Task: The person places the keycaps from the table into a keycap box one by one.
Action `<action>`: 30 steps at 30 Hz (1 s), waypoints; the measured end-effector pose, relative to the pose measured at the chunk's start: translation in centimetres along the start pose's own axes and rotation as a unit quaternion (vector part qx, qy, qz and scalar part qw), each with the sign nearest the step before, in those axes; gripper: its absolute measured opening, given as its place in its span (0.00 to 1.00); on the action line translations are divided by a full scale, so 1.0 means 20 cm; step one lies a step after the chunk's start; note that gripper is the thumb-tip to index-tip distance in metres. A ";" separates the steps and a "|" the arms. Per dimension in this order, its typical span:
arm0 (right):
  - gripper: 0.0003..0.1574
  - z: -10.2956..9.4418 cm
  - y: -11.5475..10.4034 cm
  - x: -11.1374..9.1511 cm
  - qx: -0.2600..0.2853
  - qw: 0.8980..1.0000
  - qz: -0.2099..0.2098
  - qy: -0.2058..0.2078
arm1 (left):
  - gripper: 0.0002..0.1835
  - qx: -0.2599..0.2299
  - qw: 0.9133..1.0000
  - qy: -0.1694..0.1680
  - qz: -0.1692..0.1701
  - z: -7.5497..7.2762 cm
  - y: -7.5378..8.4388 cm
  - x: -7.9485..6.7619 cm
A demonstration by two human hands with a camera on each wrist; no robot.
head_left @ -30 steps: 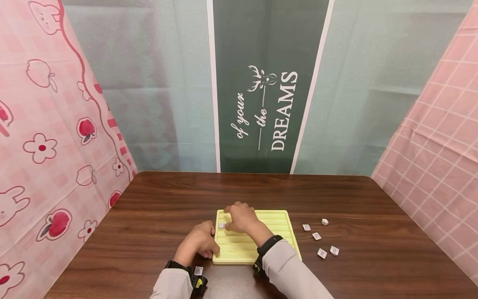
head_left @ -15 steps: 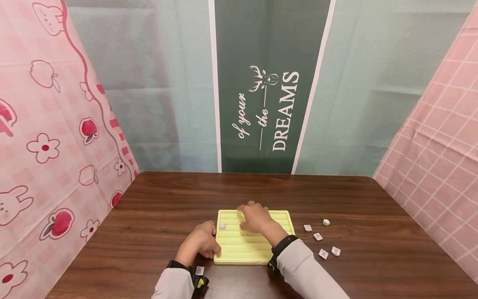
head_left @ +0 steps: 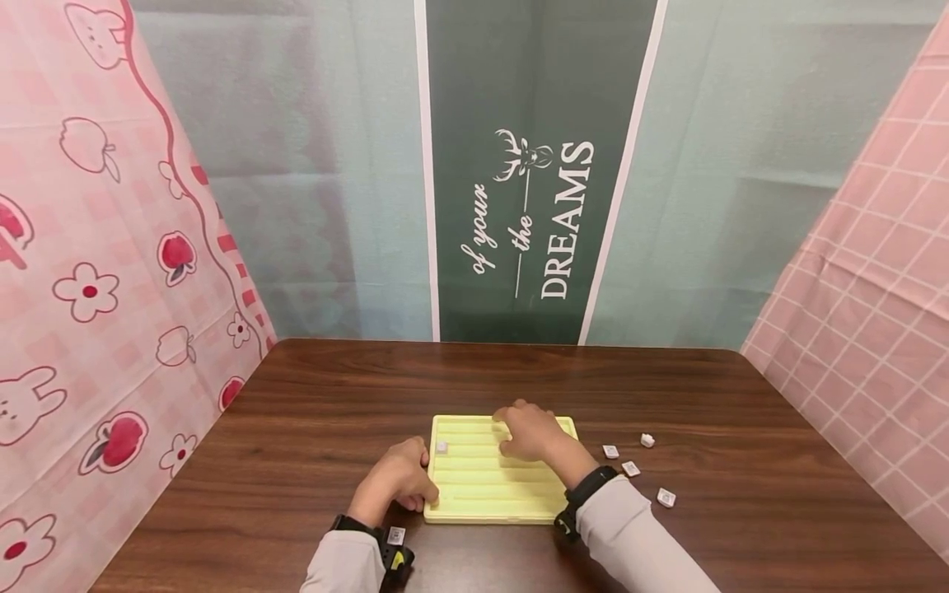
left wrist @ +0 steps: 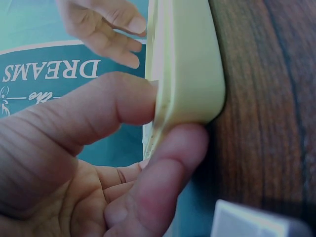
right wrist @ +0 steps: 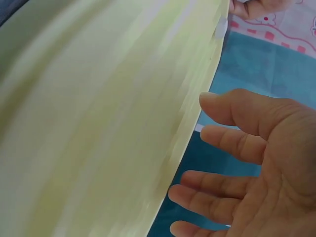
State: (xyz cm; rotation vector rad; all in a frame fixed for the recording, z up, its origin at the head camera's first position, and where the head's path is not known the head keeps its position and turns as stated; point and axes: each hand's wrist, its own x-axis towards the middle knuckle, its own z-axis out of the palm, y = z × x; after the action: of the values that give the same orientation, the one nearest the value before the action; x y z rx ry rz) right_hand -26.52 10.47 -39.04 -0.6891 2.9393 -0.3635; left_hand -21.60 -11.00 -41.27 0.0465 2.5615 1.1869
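My left hand point(head_left: 404, 478) pinches the near left corner of a pale yellow ridged tray point(head_left: 489, 520). In the left wrist view its thumb and a finger point(left wrist: 173, 163) grip the tray's edge point(left wrist: 195, 64). My right hand point(head_left: 532, 432) hovers over the right part of the tray. Its fingers point(right wrist: 217, 190) are spread and relaxed with nothing between them, as the right wrist view shows. A small white square tile point(head_left: 442, 448) sits in one of the tray's grooves by the left rim.
Right of the tray, several small white tiles point(head_left: 630, 469) lie scattered on the brown wooden table point(head_left: 356, 387); the right sleeve point(head_left: 638, 535) covers part of that area. Another white square with dark print point(head_left: 396, 536) is beside the left wristband. Fabric curtains point(head_left: 356, 206) surround the table.
My right hand has moved rightward over the tray, away from the white tile, which stays in its groove. The right sleeve now hides one loose tile. The left hand keeps its grip.
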 end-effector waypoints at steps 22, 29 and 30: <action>0.25 -0.04 0.23 -0.12 0.028 1.000 0.013 -0.003 | 0.22 -0.001 1.000 -0.004 -0.001 0.00 0.00 -0.01; 0.23 -0.07 0.32 -0.17 0.023 1.000 0.003 0.002 | 0.23 0.002 1.000 -0.004 0.000 -0.01 0.00 -0.01; 0.22 -0.08 0.33 -0.18 0.022 1.000 0.003 0.003 | 0.23 0.003 1.000 -0.004 0.001 -0.01 0.00 -0.01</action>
State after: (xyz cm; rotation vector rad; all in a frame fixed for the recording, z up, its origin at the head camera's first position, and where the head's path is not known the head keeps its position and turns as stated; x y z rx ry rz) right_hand -26.42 18.09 -39.09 -0.6733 2.9281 -0.4288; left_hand -21.42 -11.18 -41.12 0.0539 2.5585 1.1777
